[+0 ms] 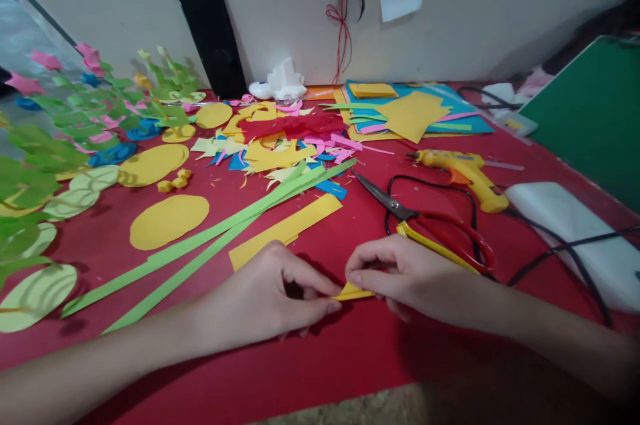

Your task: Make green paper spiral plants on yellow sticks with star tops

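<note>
Both my hands rest low on the red table cover [350,352], pinching one small yellow paper piece [353,292] between them. My left hand [273,295] grips its left end with thumb and fingers curled. My right hand [400,272] presses its right end with closed fingers. Most of the piece is hidden under my fingers. Just behind my hands lie a yellow paper strip [287,226] and long green paper strips [220,235].
Red-handled scissors [425,218] and a yellow glue gun [465,175] with a black cord lie right of my hands. Yellow paper ovals [167,218], a heap of coloured scraps [280,142], stacked coloured sheets [415,115], green paper leaves [55,152] and a white pad [575,232] lie around.
</note>
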Available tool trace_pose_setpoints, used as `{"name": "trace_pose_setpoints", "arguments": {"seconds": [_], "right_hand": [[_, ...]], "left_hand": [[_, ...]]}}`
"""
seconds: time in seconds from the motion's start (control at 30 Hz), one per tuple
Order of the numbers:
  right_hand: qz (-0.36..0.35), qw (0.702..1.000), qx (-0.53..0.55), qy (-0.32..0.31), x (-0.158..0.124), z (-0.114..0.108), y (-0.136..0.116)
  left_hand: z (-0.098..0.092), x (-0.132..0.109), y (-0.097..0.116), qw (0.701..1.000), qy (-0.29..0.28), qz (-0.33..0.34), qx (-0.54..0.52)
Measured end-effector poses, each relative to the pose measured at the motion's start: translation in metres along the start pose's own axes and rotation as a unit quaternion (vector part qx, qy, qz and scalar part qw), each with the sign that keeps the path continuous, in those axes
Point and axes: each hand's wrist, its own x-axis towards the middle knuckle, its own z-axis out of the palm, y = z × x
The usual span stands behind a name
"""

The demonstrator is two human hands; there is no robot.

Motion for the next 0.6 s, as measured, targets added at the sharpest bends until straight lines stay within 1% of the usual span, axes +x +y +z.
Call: {"name": "trace_pose_setpoints", "arguments": {"seconds": [0.07, 0.1, 0.13, 0.17, 0.2, 0.23, 0.27, 0.3, 0.33, 0.37, 0.4, 0.43, 0.5, 0.6], "right_hand": [[-0.019, 1.000, -0.014, 0.018, -0.002, 0.000, 0.000], [-0.037, 0.998, -0.031, 0.040, -0.003, -0.002, -0.001], [-0.060, 0.994, -0.060, 0.069, -0.005, -0.006, -0.001], [-0.084, 0.985, -0.101, 0.112, -0.008, -0.012, -0.001], [-0.101, 0.967, -0.159, 0.172, -0.010, -0.019, -0.001], [-0.105, 0.940, -0.225, 0.233, -0.013, -0.030, 0.000], [-0.091, 0.899, -0.299, 0.306, -0.016, -0.042, 0.003], [-0.057, 0.838, -0.377, 0.390, -0.019, -0.056, 0.008], [-0.026, 0.809, -0.400, 0.429, -0.021, -0.070, 0.014], [0.002, 0.789, -0.412, 0.455, -0.023, -0.084, 0.021], [0.033, 0.774, -0.422, 0.472, -0.024, -0.097, 0.030], [0.063, 0.769, -0.429, 0.470, -0.025, -0.108, 0.038], [0.100, 0.780, -0.434, 0.439, -0.026, -0.124, 0.054], [0.112, 0.794, -0.435, 0.410, -0.027, -0.129, 0.067]], "left_hand": [[0.000, 0.000, -0.002, 0.999, -0.011, -0.029, -0.040], [0.000, 0.000, -0.003, 0.997, -0.009, -0.041, -0.060], [-0.001, 0.000, -0.005, 0.995, -0.003, -0.049, -0.081], [-0.001, 0.000, -0.006, 0.993, 0.001, -0.055, -0.101], [-0.001, 0.001, -0.006, 0.991, 0.005, -0.060, -0.118], [-0.002, 0.001, -0.007, 0.989, 0.009, -0.063, -0.135], [-0.003, 0.001, -0.007, 0.987, 0.015, -0.065, -0.147], [-0.003, 0.002, -0.007, 0.985, 0.019, -0.066, -0.158], [-0.004, 0.002, -0.007, 0.983, 0.024, -0.068, -0.167], [-0.004, 0.002, -0.007, 0.981, 0.030, -0.070, -0.177], [-0.004, 0.002, -0.007, 0.979, 0.032, -0.069, -0.187], [-0.004, 0.002, -0.008, 0.978, 0.034, -0.066, -0.197], [-0.003, 0.004, -0.010, 0.975, 0.043, -0.056, -0.212], [-0.001, 0.006, -0.014, 0.971, 0.064, -0.042, -0.226]]}}
